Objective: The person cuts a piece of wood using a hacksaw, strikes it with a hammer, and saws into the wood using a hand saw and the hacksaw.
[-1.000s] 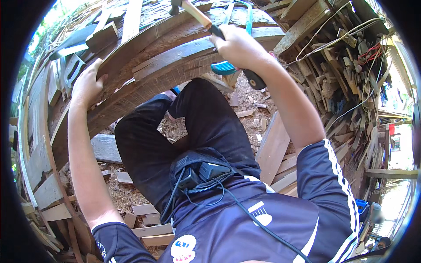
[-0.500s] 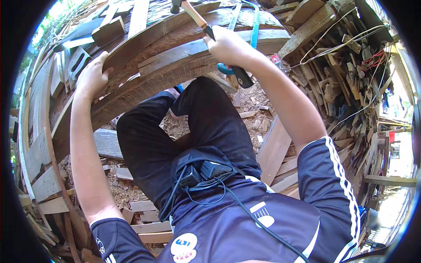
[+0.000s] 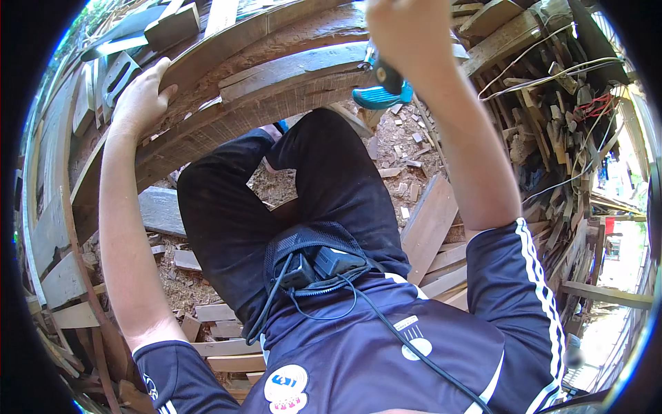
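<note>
My left hand (image 3: 143, 100) is at the left end of a long wooden board (image 3: 227, 47), its fingers over the edge and the thumb against the near face. At the top of the view, my raised right hand (image 3: 410, 38) is closed round a hammer (image 3: 388, 77). Only the dark butt of the hammer's grip shows below the fist; its head is out of sight. Just behind that grip hangs a hacksaw's teal handle (image 3: 378, 98), partly covered by my hand and hammer. Thick timber (image 3: 289, 72) runs across in front of my knees.
Beside my left hand lies a handsaw with a grey handle (image 3: 121, 77). Stacked scrap wood (image 3: 538, 124) and loose wires (image 3: 552, 83) fill the right side. Wood chips (image 3: 407, 148) cover the ground. A wide plank (image 3: 429, 217) lies right of my legs.
My right hand has risen up and to the right with the hammer, whose head has left the view. My left hand stays at the board, shifted slightly in the picture.
</note>
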The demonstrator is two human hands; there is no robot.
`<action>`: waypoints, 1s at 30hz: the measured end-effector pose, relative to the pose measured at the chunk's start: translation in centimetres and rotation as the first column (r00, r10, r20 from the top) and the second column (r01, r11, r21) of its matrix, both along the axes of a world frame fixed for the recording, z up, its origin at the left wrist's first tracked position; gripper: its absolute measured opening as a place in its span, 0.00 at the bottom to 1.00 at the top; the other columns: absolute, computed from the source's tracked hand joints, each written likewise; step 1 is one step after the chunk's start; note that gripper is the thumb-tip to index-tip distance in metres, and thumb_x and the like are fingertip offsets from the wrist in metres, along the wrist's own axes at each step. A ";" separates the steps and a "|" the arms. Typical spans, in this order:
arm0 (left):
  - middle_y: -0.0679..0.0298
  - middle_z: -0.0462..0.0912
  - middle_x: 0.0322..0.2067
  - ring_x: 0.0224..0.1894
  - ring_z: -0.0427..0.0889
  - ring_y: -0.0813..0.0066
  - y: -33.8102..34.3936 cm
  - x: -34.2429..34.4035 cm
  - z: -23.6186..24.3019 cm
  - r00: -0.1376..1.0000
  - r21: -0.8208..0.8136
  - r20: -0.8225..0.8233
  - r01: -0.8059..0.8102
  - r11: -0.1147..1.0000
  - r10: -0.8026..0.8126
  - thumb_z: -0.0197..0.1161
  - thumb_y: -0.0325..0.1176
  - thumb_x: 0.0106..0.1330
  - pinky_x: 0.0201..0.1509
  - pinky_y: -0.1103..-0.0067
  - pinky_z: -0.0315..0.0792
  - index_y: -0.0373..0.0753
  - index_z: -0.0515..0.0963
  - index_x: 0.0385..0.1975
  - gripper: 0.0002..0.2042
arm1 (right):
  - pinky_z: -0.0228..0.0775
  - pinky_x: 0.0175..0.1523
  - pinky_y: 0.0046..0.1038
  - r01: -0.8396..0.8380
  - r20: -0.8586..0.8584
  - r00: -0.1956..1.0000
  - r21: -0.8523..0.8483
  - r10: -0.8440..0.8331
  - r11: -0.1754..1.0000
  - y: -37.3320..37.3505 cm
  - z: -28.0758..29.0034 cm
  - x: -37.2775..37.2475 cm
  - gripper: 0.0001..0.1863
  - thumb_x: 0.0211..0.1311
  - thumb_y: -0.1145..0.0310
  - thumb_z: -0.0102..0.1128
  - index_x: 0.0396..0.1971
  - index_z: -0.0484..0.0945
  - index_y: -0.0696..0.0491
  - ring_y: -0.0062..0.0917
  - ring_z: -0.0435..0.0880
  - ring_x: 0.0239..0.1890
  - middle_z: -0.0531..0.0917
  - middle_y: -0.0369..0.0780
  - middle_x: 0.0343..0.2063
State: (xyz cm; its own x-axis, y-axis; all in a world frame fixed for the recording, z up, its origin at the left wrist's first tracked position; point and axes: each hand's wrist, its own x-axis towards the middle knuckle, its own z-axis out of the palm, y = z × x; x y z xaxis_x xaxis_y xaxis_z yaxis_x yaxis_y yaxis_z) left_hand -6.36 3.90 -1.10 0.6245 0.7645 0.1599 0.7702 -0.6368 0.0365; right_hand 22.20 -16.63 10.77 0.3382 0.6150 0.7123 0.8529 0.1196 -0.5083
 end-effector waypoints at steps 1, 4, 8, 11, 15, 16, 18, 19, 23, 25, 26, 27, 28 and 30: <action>0.48 0.77 0.61 0.63 0.75 0.51 0.1 0.6 0.1 1.000 0.022 0.006 0.012 1.000 -0.012 0.63 0.36 0.68 0.67 0.64 0.69 0.38 0.68 0.66 0.27 | 0.71 0.26 0.37 0.058 0.454 0.890 -0.039 -0.034 0.998 0.5 -3.4 3.8 0.15 0.73 0.60 0.55 0.35 0.78 0.59 0.35 0.80 0.18 0.81 0.45 0.19; 0.48 0.77 0.60 0.63 0.75 0.51 -0.3 0.9 0.2 1.000 0.018 0.019 0.023 1.000 -0.024 0.63 0.36 0.68 0.66 0.64 0.70 0.39 0.68 0.66 0.27 | 0.76 0.35 0.44 0.086 0.161 0.987 -0.471 -0.010 0.878 1.0 -8.4 3.8 0.18 0.72 0.58 0.54 0.39 0.76 0.61 0.47 0.85 0.28 0.84 0.52 0.30; 0.48 0.78 0.59 0.63 0.76 0.51 -0.9 0.8 0.5 0.998 -0.053 -0.043 -0.049 0.997 0.047 0.63 0.37 0.68 0.66 0.65 0.70 0.39 0.68 0.66 0.27 | 0.75 0.40 0.41 -0.058 -0.052 0.998 -0.769 0.028 0.637 0.9 -5.6 3.8 0.19 0.73 0.56 0.54 0.42 0.76 0.61 0.38 0.84 0.30 0.83 0.49 0.27; 0.47 0.78 0.59 0.63 0.76 0.51 -0.7 0.9 0.4 1.000 -0.018 -0.021 -0.009 1.000 0.008 0.63 0.38 0.68 0.66 0.65 0.70 0.38 0.67 0.66 0.27 | 0.73 0.27 0.33 -0.014 0.034 0.998 -0.606 0.044 0.796 0.0 -4.6 4.5 0.17 0.74 0.57 0.55 0.40 0.76 0.59 0.29 0.82 0.21 0.81 0.40 0.22; 0.47 0.77 0.60 0.63 0.75 0.51 0.4 -0.3 0.0 1.000 0.009 0.001 0.017 1.000 -0.017 0.63 0.38 0.69 0.67 0.65 0.69 0.37 0.68 0.66 0.27 | 0.73 0.33 0.42 0.001 0.045 0.999 -0.189 0.008 0.982 -0.4 -0.3 2.6 0.12 0.75 0.64 0.53 0.39 0.74 0.60 0.42 0.84 0.27 0.81 0.49 0.23; 0.47 0.77 0.60 0.63 0.75 0.51 0.6 -0.3 -0.2 1.000 0.006 -0.008 0.018 1.000 -0.018 0.63 0.38 0.68 0.67 0.65 0.69 0.37 0.67 0.66 0.28 | 0.73 0.34 0.44 0.033 0.125 0.992 -0.027 -0.029 0.999 0.0 -0.3 2.8 0.13 0.75 0.64 0.53 0.39 0.74 0.61 0.46 0.84 0.28 0.83 0.51 0.25; 0.46 0.76 0.61 0.63 0.75 0.51 1.0 -0.5 -0.5 0.999 0.041 0.017 0.046 0.998 -0.047 0.63 0.38 0.68 0.67 0.65 0.69 0.36 0.67 0.66 0.28 | 0.73 0.35 0.47 0.018 -0.035 0.999 -0.001 -0.018 1.000 -0.5 0.8 1.1 0.14 0.74 0.63 0.54 0.39 0.73 0.61 0.50 0.85 0.30 0.83 0.54 0.26; 0.46 0.76 0.61 0.63 0.75 0.51 1.1 -0.7 -0.6 0.999 0.042 0.011 0.046 0.998 -0.047 0.63 0.38 0.68 0.67 0.65 0.69 0.36 0.67 0.66 0.28 | 0.73 0.35 0.47 0.018 -0.041 0.999 -0.001 -0.018 1.000 -0.1 -0.6 1.6 0.14 0.74 0.63 0.54 0.39 0.73 0.61 0.50 0.85 0.30 0.83 0.54 0.26; 0.46 0.76 0.61 0.64 0.75 0.51 -0.3 0.6 0.7 1.000 -0.024 -0.011 0.006 1.000 -0.006 0.63 0.37 0.68 0.68 0.65 0.68 0.35 0.68 0.66 0.28 | 0.76 0.38 0.41 -0.021 0.045 0.998 -0.535 0.053 0.844 0.7 -5.7 2.7 0.19 0.73 0.59 0.51 0.42 0.77 0.62 0.43 0.85 0.31 0.84 0.53 0.29; 0.46 0.76 0.61 0.64 0.75 0.51 -0.5 0.7 0.7 1.000 -0.054 0.008 0.008 0.999 -0.008 0.63 0.37 0.69 0.68 0.65 0.68 0.35 0.68 0.66 0.27 | 0.77 0.50 0.45 0.002 0.079 0.994 -0.715 0.078 0.699 0.8 -7.0 3.7 0.21 0.72 0.58 0.51 0.41 0.78 0.65 0.49 0.87 0.41 0.85 0.59 0.38; 0.47 0.76 0.61 0.64 0.75 0.51 -1.0 0.6 0.4 1.000 -0.024 -0.004 0.009 1.000 -0.010 0.63 0.37 0.69 0.67 0.65 0.69 0.36 0.67 0.66 0.27 | 0.76 0.40 0.42 -0.034 0.031 0.996 -0.726 0.081 0.687 0.8 -6.9 3.8 0.19 0.73 0.58 0.52 0.41 0.76 0.63 0.42 0.85 0.32 0.83 0.53 0.32; 0.47 0.76 0.61 0.64 0.75 0.51 -1.0 0.7 0.4 1.000 -0.020 -0.016 0.009 1.000 -0.010 0.63 0.37 0.69 0.67 0.65 0.69 0.37 0.67 0.66 0.27 | 0.75 0.30 0.40 -0.069 -0.017 0.996 -0.736 0.084 0.673 0.8 -6.8 4.0 0.18 0.73 0.58 0.52 0.42 0.74 0.61 0.36 0.83 0.22 0.82 0.48 0.26; 0.47 0.76 0.61 0.64 0.75 0.51 -0.8 1.0 0.3 1.000 -0.018 -0.028 0.009 1.000 -0.010 0.63 0.37 0.68 0.67 0.65 0.69 0.38 0.67 0.66 0.27 | 0.75 0.28 0.37 -0.109 -0.035 0.992 -0.717 0.121 0.688 0.7 -6.3 4.8 0.18 0.74 0.58 0.53 0.42 0.74 0.61 0.34 0.82 0.21 0.82 0.47 0.24; 0.47 0.77 0.61 0.63 0.75 0.51 -0.9 0.5 0.5 1.000 -0.024 -0.026 -0.007 1.000 0.006 0.63 0.37 0.68 0.67 0.65 0.69 0.38 0.67 0.66 0.27 | 0.80 0.43 0.43 -0.044 0.005 0.998 -0.707 0.067 0.706 0.2 -3.8 4.3 0.20 0.73 0.58 0.51 0.44 0.79 0.63 0.42 0.88 0.34 0.85 0.53 0.30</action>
